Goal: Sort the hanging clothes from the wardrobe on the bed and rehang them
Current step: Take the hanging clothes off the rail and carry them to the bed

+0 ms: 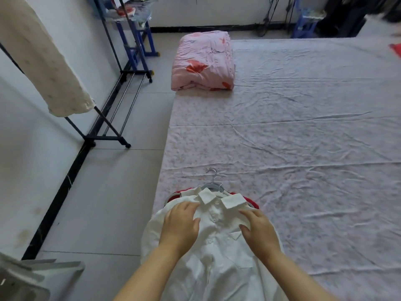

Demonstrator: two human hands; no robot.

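Observation:
A white collared shirt (pixel 214 242) lies on its hanger at the near edge of the bed (pixel 303 137), on top of a red garment (pixel 252 202) whose edges show at both shoulders. Grey hanger hooks (pixel 213 177) stick out above the collar. My left hand (pixel 181 224) rests on the shirt's left chest, fingers loosely spread. My right hand (pixel 259 227) lies on the right chest just below the collar, and whether its fingers pinch the cloth cannot be told.
A folded pink floral quilt (pixel 204 61) sits at the bed's far left corner. A black clothes rack (pixel 112 109) stands along the left wall with a cream garment (pixel 43 61) hanging on it. A white plastic thing (pixel 28 276) is at the lower left.

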